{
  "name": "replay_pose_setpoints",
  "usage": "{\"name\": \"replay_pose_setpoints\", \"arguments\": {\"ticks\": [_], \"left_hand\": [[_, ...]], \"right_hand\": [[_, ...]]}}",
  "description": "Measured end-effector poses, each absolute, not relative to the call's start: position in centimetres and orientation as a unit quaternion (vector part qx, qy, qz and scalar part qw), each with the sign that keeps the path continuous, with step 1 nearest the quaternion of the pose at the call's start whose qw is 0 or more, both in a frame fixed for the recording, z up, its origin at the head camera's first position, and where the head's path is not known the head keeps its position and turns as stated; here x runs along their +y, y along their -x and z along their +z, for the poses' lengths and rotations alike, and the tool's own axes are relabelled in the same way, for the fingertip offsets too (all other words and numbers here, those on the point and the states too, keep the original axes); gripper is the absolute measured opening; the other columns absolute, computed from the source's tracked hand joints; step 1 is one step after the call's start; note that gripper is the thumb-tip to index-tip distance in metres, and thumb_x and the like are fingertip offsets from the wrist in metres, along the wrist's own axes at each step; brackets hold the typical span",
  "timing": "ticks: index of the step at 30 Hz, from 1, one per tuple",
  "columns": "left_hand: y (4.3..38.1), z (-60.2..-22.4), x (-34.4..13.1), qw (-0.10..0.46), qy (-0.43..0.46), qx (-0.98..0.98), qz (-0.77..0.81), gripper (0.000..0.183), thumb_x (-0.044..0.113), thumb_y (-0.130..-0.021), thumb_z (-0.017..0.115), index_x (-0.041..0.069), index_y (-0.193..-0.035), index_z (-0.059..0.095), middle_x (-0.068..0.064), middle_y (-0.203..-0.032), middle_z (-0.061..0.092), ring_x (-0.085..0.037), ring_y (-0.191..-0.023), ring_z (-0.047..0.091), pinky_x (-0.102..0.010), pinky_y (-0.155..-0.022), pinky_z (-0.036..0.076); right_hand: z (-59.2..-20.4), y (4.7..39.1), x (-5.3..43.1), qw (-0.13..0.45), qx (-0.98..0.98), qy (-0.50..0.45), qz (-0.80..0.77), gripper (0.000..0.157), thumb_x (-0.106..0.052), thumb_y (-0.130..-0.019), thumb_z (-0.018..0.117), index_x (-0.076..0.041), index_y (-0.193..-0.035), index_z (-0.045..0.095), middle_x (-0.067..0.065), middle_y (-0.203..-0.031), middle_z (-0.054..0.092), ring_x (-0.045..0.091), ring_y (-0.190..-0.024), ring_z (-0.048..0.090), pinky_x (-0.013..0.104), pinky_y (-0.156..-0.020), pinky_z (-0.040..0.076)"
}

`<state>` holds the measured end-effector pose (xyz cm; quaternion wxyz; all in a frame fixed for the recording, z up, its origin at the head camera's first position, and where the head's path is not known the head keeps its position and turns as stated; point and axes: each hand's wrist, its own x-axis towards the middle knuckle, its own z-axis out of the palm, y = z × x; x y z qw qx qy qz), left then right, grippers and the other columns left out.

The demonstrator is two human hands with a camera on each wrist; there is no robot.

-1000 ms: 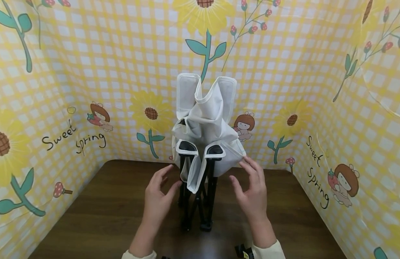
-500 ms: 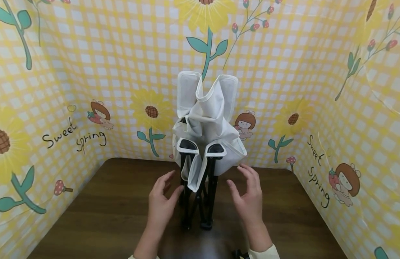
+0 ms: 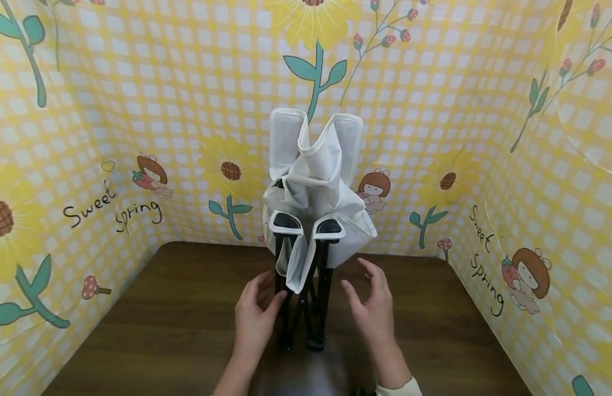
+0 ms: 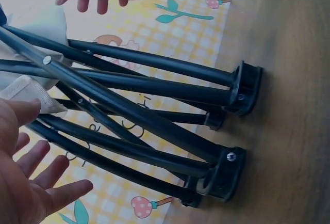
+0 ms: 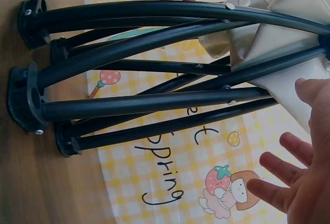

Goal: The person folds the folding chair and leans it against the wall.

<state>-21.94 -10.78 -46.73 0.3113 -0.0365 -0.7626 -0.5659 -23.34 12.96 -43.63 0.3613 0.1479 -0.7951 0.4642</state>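
Observation:
A folding chair with white fabric and crossed black legs stands upright and mostly folded at the middle of the table. Its fabric sags in creases, with two flaps up at the back and two corner pockets over black tube ends in front. My left hand is just left of the legs, fingers loosely bent and thumb apart; whether it touches the chair I cannot tell. On the other side, my right hand hovers apart from the legs with spread fingers. Black plastic feet rest on the wood in the left wrist view.
The dark wooden table has rounded back corners. A yellow checked cloth with sunflowers and cartoon figures hangs behind and along both sides. Beside the right sleeve, a small dark object shows at the bottom edge.
Both hands have drawn inward and slightly down toward the chair's legs. The right fingertips, earlier at the fabric's right corner, are now below it. The chair has stayed in place.

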Motion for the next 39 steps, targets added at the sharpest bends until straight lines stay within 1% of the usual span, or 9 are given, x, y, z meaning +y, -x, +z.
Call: {"name": "replay_pose_setpoints", "arguments": {"ticks": [6, 12, 19, 22, 26, 29, 33, 36, 39], "left_hand": [[21.8, -47.1, -10.6, 0.309, 0.014, -0.766, -0.563, 0.043, 0.022, -0.08, 0.08, 0.015, -0.119, 0.063, 0.0, -0.114, 0.065, -0.015, -0.107, 0.063, -0.04, -0.08, 0.056], [21.5, -47.4, -10.7, 0.277, 0.008, -0.756, -0.593, 0.035, 0.015, -0.08, 0.079, 0.013, -0.112, 0.065, -0.003, -0.106, 0.066, -0.016, -0.1, 0.062, -0.028, -0.078, 0.057], [20.3, -45.6, -10.2, 0.224, 0.002, -0.751, -0.622, 0.036, 0.008, -0.084, 0.074, 0.001, -0.117, 0.061, -0.017, -0.112, 0.064, -0.032, -0.106, 0.062, -0.033, -0.084, 0.056], [20.8, -46.3, -10.4, 0.203, -0.008, -0.752, -0.627, 0.036, 0.013, -0.085, 0.074, 0.003, -0.117, 0.062, -0.016, -0.113, 0.065, -0.031, -0.108, 0.061, -0.032, -0.086, 0.055], [21.8, -48.0, -10.8, 0.185, -0.018, -0.756, -0.628, 0.037, 0.024, -0.085, 0.075, 0.009, -0.117, 0.063, -0.009, -0.113, 0.066, -0.024, -0.108, 0.061, -0.031, -0.088, 0.053], [22.1, -48.7, -10.9, 0.184, -0.017, -0.758, -0.626, 0.037, 0.029, -0.084, 0.075, 0.012, -0.116, 0.063, -0.006, -0.111, 0.066, -0.022, -0.107, 0.061, -0.034, -0.089, 0.052], [22.3, -49.0, -10.9, 0.183, -0.018, -0.756, -0.629, 0.035, 0.029, -0.084, 0.076, 0.014, -0.113, 0.064, -0.003, -0.108, 0.067, -0.02, -0.105, 0.062, -0.035, -0.09, 0.052], [22.4, -49.1, -10.8, 0.179, -0.019, -0.757, -0.628, 0.033, 0.025, -0.084, 0.076, 0.013, -0.112, 0.065, -0.003, -0.106, 0.068, -0.019, -0.103, 0.063, -0.029, -0.087, 0.052], [22.3, -48.8, -10.7, 0.166, -0.017, -0.756, -0.633, 0.032, 0.02, -0.086, 0.074, 0.008, -0.114, 0.064, -0.008, -0.108, 0.068, -0.022, -0.104, 0.063, -0.024, -0.085, 0.051]], "right_hand": [[-44.3, 23.3, 12.7, 0.315, -0.8, -0.137, 0.492, 0.052, -0.035, -0.087, 0.071, -0.023, -0.133, 0.05, -0.003, -0.128, 0.057, 0.015, -0.119, 0.055, 0.044, -0.097, 0.048], [-45.4, 23.6, 12.7, 0.272, -0.805, -0.15, 0.505, 0.052, -0.039, -0.088, 0.069, -0.021, -0.133, 0.051, 0.002, -0.126, 0.06, 0.016, -0.114, 0.059, 0.045, -0.09, 0.053], [-46.1, 23.9, 12.5, 0.231, -0.803, -0.13, 0.533, 0.046, -0.034, -0.087, 0.07, -0.026, -0.129, 0.052, 0.0, -0.121, 0.063, 0.018, -0.11, 0.062, 0.045, -0.089, 0.053], [-45.8, 23.6, 12.2, 0.205, -0.798, -0.119, 0.554, 0.045, -0.027, -0.088, 0.071, -0.021, -0.129, 0.054, 0.002, -0.119, 0.064, 0.022, -0.107, 0.063, 0.043, -0.087, 0.054], [-44.9, 22.8, 11.8, 0.166, -0.788, -0.121, 0.58, 0.043, -0.018, -0.089, 0.07, -0.009, -0.129, 0.054, 0.013, -0.121, 0.063, 0.031, -0.108, 0.063, 0.033, -0.085, 0.055], [-45.2, 22.8, 11.8, 0.147, -0.781, -0.122, 0.594, 0.041, -0.018, -0.09, 0.069, -0.008, -0.127, 0.055, 0.016, -0.12, 0.063, 0.034, -0.109, 0.062, 0.029, -0.084, 0.054], [-47.1, 23.8, 11.9, 0.135, -0.778, -0.113, 0.602, 0.041, -0.027, -0.089, 0.069, -0.014, -0.125, 0.056, 0.01, -0.118, 0.064, 0.029, -0.107, 0.062, 0.032, -0.086, 0.053], [-48.3, 24.6, 12.1, 0.123, -0.781, -0.107, 0.604, 0.042, -0.034, -0.089, 0.069, -0.014, -0.124, 0.058, 0.006, -0.117, 0.064, 0.023, -0.105, 0.062, 0.031, -0.085, 0.053], [-48.5, 24.8, 12.0, 0.104, -0.784, -0.102, 0.603, 0.039, -0.036, -0.09, 0.067, -0.013, -0.121, 0.059, 0.005, -0.113, 0.065, 0.018, -0.1, 0.062, 0.026, -0.081, 0.052]]}}
